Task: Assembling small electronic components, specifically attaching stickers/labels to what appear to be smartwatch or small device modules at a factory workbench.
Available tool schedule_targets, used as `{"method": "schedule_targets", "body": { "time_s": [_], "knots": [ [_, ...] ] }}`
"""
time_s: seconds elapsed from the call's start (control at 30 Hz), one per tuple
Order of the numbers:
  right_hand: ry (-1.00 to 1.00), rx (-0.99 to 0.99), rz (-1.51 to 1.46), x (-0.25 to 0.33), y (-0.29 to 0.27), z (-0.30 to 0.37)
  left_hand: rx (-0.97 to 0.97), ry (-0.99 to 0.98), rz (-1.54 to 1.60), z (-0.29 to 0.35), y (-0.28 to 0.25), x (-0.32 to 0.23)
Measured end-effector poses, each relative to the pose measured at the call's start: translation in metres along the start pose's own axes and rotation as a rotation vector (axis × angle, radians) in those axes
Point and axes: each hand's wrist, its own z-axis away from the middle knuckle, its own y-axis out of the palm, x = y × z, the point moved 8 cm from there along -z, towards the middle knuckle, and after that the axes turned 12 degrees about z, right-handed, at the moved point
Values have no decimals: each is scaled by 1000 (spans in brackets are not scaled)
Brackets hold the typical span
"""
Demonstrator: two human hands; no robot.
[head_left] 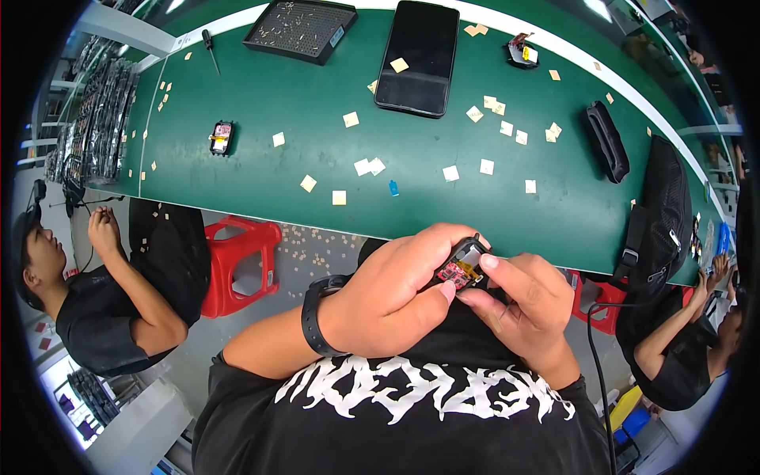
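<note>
Just off the table's near edge, both my hands are on a small black device housing (463, 265). It lies open, showing a red circuit board, yellow tape and a silvery part. My left hand (396, 293), with a black band on its wrist, grips the housing from the left, its thumb by the red board. My right hand (526, 297) pinches the right rim, thumb and fingertips pressed close to it. Whether a smaller part sits between those right fingertips cannot be made out. A similar open housing (222, 138) rests on the left of the table.
On the green table (293, 87) lie a black tray (301, 30) of small pieces, a phone (417, 59), a screwdriver (210, 51), another opened device (522, 52), a black case (607, 142), a black bag (663, 214) and scattered paper squares. People sit left and right.
</note>
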Motion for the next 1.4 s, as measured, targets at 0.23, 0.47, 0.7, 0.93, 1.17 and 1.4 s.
{"method": "schedule_targets", "body": {
  "time_s": [0.23, 0.47, 0.7, 0.93, 1.17, 1.4],
  "knots": [
    [-42, 31, 19, -1, 2, -7, -46, -89, -63, -2, -3, 2],
    [24, 61, -15, -18, -3, -11, -89, -120, -61, -8, -14, 6],
    [95, 141, -14, -37, -6, -14, -81, -253, -77, -14, -24, -6],
    [297, 195, 29, -57, -15, -1, -173, -52, -187, -15, -35, -33],
    [370, 498, -223, -49, -15, 24, -611, 12, -1114, 8, -111, -43],
    [674, 691, -195, -98, -74, 134, -750, -18, -1611, 5, -170, -43]
  ]
}}
